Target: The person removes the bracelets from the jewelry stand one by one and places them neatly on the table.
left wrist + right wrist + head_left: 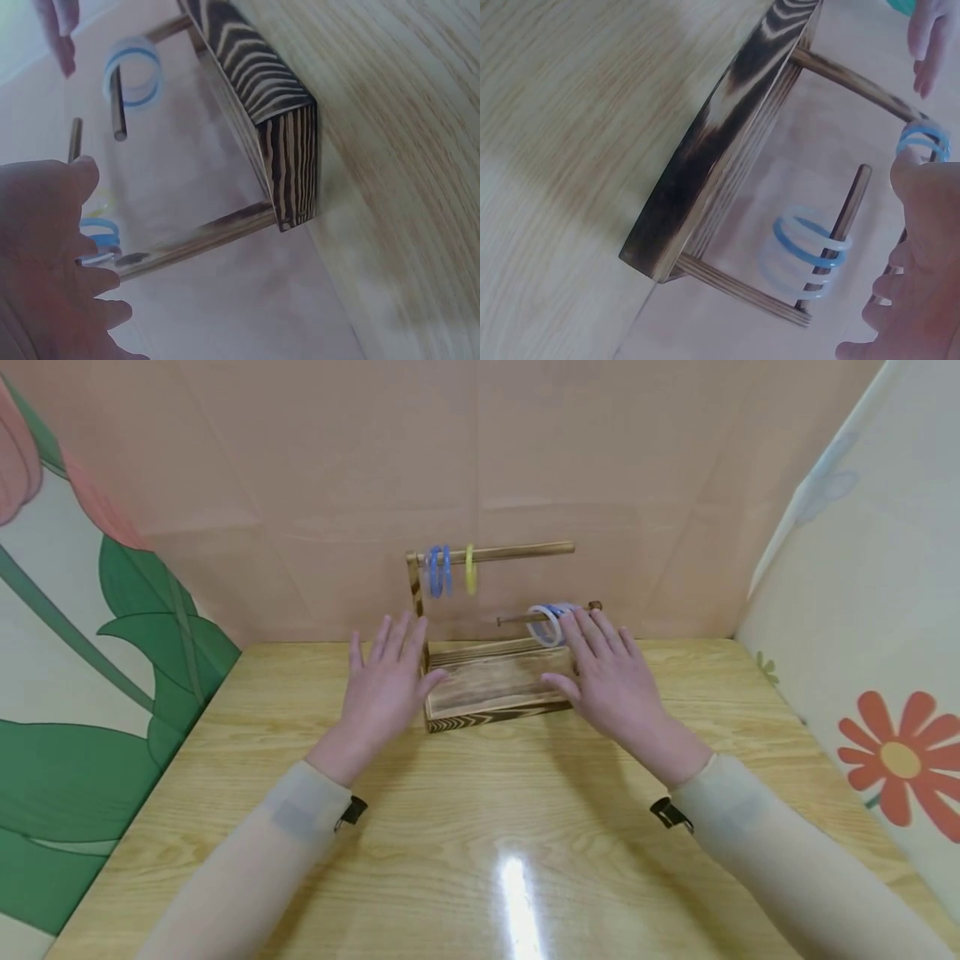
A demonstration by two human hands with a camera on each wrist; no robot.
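A dark-grained wooden stand rests on its base (487, 689) at the far middle of the table. Its upper rod (517, 552) carries blue rings (437, 570) and a yellow ring (470, 568). White and blue rings (546, 623) hang on the shorter lower rod (517, 619). My left hand (390, 668) lies open with straight fingers at the base's left end, thumb against the wood. My right hand (600, 664) is open over the right end, fingertips by the lower rings. The left wrist view shows the base (281, 112) and my left hand (45, 262). In the right wrist view are the rings (806, 251) and my right hand (922, 262).
The light wooden table (480, 827) stretches toward me with a bright glare spot (517, 893). A peach backdrop (480, 460) closes the far edge. Flower-print panels stand along the left (90, 652) and right (862, 635) sides.
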